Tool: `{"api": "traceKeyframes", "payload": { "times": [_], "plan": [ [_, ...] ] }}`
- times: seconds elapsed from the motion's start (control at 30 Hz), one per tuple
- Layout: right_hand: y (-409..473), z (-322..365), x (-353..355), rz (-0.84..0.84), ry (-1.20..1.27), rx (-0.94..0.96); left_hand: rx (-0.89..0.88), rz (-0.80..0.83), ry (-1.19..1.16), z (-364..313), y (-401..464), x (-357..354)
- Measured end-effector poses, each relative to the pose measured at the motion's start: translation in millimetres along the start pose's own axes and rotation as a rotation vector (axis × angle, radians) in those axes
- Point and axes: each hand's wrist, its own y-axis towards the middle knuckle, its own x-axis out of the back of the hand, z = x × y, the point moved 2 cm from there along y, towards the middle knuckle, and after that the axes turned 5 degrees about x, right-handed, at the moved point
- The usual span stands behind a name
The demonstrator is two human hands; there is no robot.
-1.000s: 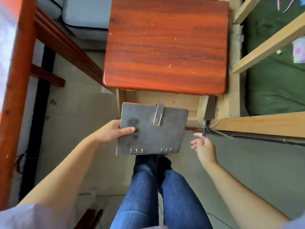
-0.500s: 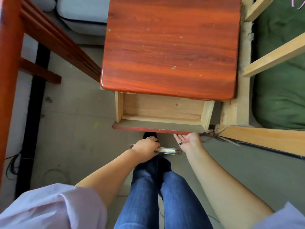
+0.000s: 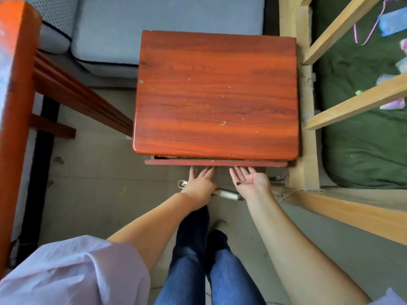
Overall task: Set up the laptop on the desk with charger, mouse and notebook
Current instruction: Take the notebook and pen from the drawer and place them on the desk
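The red wooden desk [image 3: 215, 95] has a bare top. Its drawer front [image 3: 264, 164] sits almost flush under the front edge. My left hand [image 3: 199, 183] has its fingertips against the drawer front and holds the grey ring notebook [image 3: 226, 193] edge-on beneath the palm. My right hand [image 3: 253, 181] is palm up with its fingers at the drawer front, a dark pen [image 3: 242, 183] pinned across the palm. No laptop, charger or mouse is in view.
A grey cushioned seat [image 3: 154, 29] is behind the desk. A red wooden frame [image 3: 17, 106] stands to the left. A pale wooden frame [image 3: 352, 102] with green bedding [image 3: 363, 139] is tight against the right. My legs [image 3: 198, 271] stand on the concrete floor.
The notebook came out of the open drawer and was turned edge-on in my left hand. Both hands then moved forward and pushed the drawer nearly shut.
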Motion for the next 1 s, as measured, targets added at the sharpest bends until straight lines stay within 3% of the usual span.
{"api": "traceKeyframes", "payload": {
  "times": [0.3, 0.47, 0.6, 0.73, 0.8, 0.9, 1.0],
  "plan": [
    [9, 0, -26, -0.015, 0.035, -0.005, 0.067, 0.019, 0.053, 14, 20, 39],
    [-21, 6, -11, -0.02, -0.125, 0.027, 0.009, 0.081, -0.134, 8, -20, 37],
    [-65, 28, -1, 0.071, -0.176, 0.097, 0.15, 0.053, -0.431, 15, -82, 48],
    [-125, 45, -6, 0.231, -0.221, 0.147, 0.28, -0.137, -0.753, 24, -158, 67],
    [-158, 44, -14, 0.307, -0.34, 0.203, 0.293, -0.256, -1.137, 27, -197, 68],
    [-203, 28, -29, 0.438, -0.545, 0.317, 0.18, -0.426, -1.806, 22, -252, 68],
    [-245, -7, -42, 0.577, -0.718, 0.466, 0.073, -0.679, -2.149, 25, -299, 67]
  ]
}}
